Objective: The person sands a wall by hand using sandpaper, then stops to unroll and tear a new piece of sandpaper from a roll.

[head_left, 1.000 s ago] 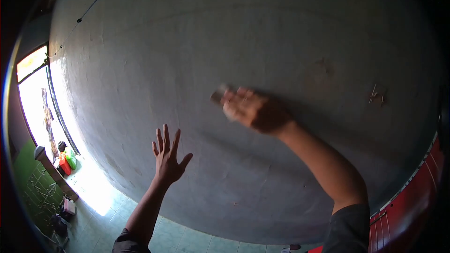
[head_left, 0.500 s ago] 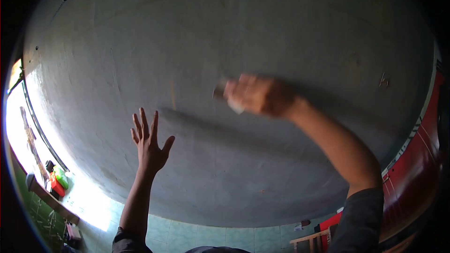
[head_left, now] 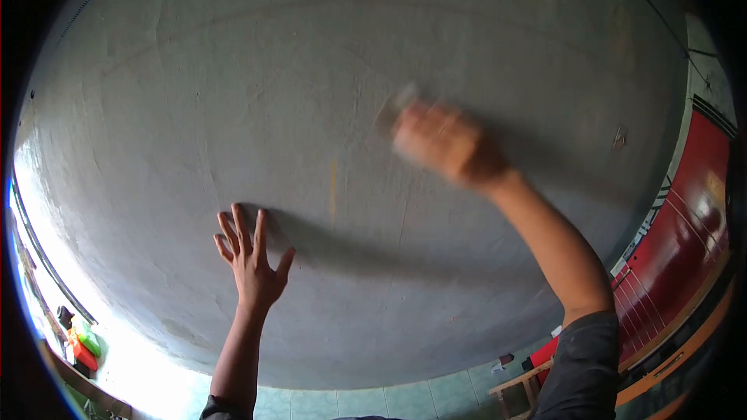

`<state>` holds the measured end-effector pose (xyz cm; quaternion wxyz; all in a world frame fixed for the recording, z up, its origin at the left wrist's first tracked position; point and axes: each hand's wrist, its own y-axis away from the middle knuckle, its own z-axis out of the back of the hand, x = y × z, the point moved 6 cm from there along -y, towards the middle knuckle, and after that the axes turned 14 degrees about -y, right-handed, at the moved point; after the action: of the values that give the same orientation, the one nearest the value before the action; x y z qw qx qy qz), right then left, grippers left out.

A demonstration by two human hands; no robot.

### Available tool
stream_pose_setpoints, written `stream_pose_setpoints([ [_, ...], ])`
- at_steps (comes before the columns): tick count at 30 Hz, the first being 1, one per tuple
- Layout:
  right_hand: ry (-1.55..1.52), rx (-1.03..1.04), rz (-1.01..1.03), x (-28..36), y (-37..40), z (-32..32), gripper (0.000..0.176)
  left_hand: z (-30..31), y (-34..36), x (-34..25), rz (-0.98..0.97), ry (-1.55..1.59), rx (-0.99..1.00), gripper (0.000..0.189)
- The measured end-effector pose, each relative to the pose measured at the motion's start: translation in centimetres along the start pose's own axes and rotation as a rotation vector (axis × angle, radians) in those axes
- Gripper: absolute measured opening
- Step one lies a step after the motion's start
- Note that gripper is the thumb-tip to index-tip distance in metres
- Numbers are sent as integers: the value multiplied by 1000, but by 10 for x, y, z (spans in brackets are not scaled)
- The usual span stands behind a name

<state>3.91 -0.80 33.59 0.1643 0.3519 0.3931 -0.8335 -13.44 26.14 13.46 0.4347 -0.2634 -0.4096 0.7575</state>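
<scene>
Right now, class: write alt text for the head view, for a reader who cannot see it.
A blurred right hand holds a small pale block against a grey wall. The left hand is spread open lower left, on or near the wall.

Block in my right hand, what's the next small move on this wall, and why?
Probably slide the block down and left toward the yellowish streak. The right hand presses it against the wall above and right of that mark, and the left hand lies flat on the wall lower down, clear of that path.
</scene>
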Motion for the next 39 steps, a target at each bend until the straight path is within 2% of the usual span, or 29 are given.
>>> stream_pose_setpoints([
  [1, 209, -125, -110, -41, -13, 37, 26, -3, 2, -2, -5, -1, -6, 97],
  [2, 221, -158, -636, -88, -15, 70, 26, -5, 4, -2, -15, -6, -5, 97],
  [4, 333, -579, -814, -139, 14, 106, 27, -18, 6, 0, -37, -53, -77, 97],
  [6, 141, -187, -1234, -102, -14, 77, 29, -24, 6, 1, -59, -105, -158, 97],
  [7, -32, -235, -893, -73, -14, 38, 29, -27, 6, 3, -66, -115, -165, 96],
  [8, -79, -163, -510, -28, -30, 9, 32, -30, 7, 5, -66, -125, -175, 96],
  [9, -135, -71, -132, 22, -37, -22, 37, -32, 7, 7, -61, -136, -187, 96],
  [10, -291, 151, 85, 55, -39, -44, 40, -33, 8, 8, -77, -157, -218, 96],
  [13, 8, -9, 64, -11, -59, -12, 42, -48, 12, 17, -112, -225, -281, 93],
  [15, -92, -327, -477, -86, -69, 38, 42, -54, 13, 19, -102, -139, -333, 90],
  [16, 24, -436, -372, -107, -77, 56, 44, -53, 15, 20, -104, -100, -357, 89],
  [18, 162, -420, -465, -95, -88, 45, 44, -55, 16, 23, -103, -110, -353, 88],
  [20, 182, -123, -130, -27, -95, -3, 42, -54, 18, 25, -107, -113, -339, 87],
  [22, -215, 39, 88, 43, -84, -49, 41, -56, 18, 27, -102, -113, -326, 87],
  [25, 114, -51, 86, -10, -90, -16, 39, -55, 19, 27, -107, -115, -338, 87],
  [26, 109, -198, -165, -50, -89, 13, 39, -55, 17, 27, -106, -115, -340, 87],
  [29, 48, -434, -747, -99, -81, 54, 37, -52, 20, 25, -113, -113, -331, 86],
  [31, 97, -313, -501, -46, -94, 16, 35, -46, 17, 23, -131, -113, -344, 88],
  [32, 177, -194, -182, -3, -96, -12, 36, -46, 16, 24, -134, -114, -326, 88],
  [34, 10, 36, -63, 44, -91, -48, 36, -47, 18, 26, -130, -119, -299, 89],
  [35, -3, 23, -1, 31, -91, -43, 33, -45, 19, 29, -133, -118, -299, 89],
  [38, 157, -325, -502, -62, -92, 26, 33, -47, 18, 25, -119, -93, -314, 89],
  [39, 225, -408, -561, -72, -88, 37, 36, -46, 18, 27, -123, -99, -322, 89],
])
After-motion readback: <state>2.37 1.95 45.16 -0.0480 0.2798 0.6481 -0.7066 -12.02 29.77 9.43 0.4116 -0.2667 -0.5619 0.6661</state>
